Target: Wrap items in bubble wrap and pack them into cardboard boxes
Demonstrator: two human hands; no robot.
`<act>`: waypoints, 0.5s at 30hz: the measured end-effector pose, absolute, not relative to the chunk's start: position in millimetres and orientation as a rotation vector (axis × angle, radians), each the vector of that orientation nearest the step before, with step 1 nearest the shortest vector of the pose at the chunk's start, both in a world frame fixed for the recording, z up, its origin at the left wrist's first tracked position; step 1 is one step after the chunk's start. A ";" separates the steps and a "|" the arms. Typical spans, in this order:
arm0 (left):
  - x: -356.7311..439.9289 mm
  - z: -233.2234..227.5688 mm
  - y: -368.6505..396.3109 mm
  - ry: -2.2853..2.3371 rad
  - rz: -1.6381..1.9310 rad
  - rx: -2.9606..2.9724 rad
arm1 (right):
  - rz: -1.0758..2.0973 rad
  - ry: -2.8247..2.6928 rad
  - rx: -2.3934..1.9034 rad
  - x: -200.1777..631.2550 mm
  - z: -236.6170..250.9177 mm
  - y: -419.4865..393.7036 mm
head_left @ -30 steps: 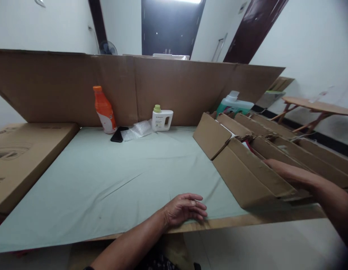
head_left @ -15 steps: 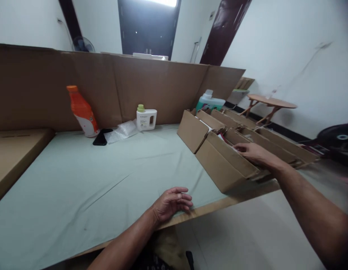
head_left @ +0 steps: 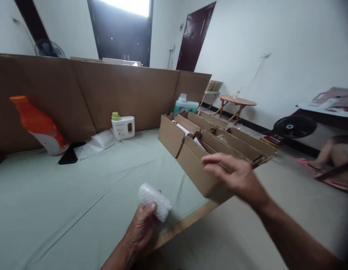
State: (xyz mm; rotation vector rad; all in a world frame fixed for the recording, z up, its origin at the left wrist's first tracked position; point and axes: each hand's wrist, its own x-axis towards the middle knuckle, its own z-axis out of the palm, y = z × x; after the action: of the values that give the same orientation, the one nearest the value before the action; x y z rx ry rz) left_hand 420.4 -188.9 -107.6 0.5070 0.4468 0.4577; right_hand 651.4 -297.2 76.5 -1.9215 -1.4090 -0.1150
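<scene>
My left hand (head_left: 142, 223) grips a small bubble-wrapped packet (head_left: 154, 200), thumb on top, just above the cloth near the table's front edge. What the wrap covers cannot be made out. My right hand (head_left: 235, 176) is raised in front of the cardboard boxes (head_left: 193, 165), slightly blurred, its fingers stretched out and holding nothing. Several of these open-topped boxes stand in rows at the table's right side. Something red and white (head_left: 200, 143) shows inside one of the nearer ones.
An orange bottle (head_left: 40, 125), a dark phone (head_left: 71, 153), loose bubble wrap (head_left: 96, 144) and a white jug (head_left: 123, 126) stand or lie along the cardboard wall (head_left: 128, 93). Behind the boxes is a teal bottle (head_left: 186, 105). Another person's legs (head_left: 337, 159) show at far right.
My right hand has come out of the box and moved left. The bubble-wrapped packet is now in my left hand, which was empty before. The view has turned to the right.
</scene>
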 end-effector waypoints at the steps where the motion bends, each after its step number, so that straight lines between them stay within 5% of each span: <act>1: 417.1 -107.8 -186.0 0.512 0.462 0.538 | -0.208 -1.242 -1.990 682.1 84.7 -295.4; 7: 399.9 -116.5 -176.1 0.637 0.437 0.666 | -0.041 -1.113 -2.443 851.3 100.9 -262.6; 15: 409.9 -119.1 -178.7 0.648 0.389 0.721 | -0.101 -1.050 -2.558 863.9 91.3 -263.1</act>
State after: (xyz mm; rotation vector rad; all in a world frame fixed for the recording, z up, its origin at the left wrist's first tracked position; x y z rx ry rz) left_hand 409.9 -178.7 -119.1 0.7206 0.6482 0.3887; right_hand 863.9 -263.1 91.3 -2.5577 -1.0503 -0.1011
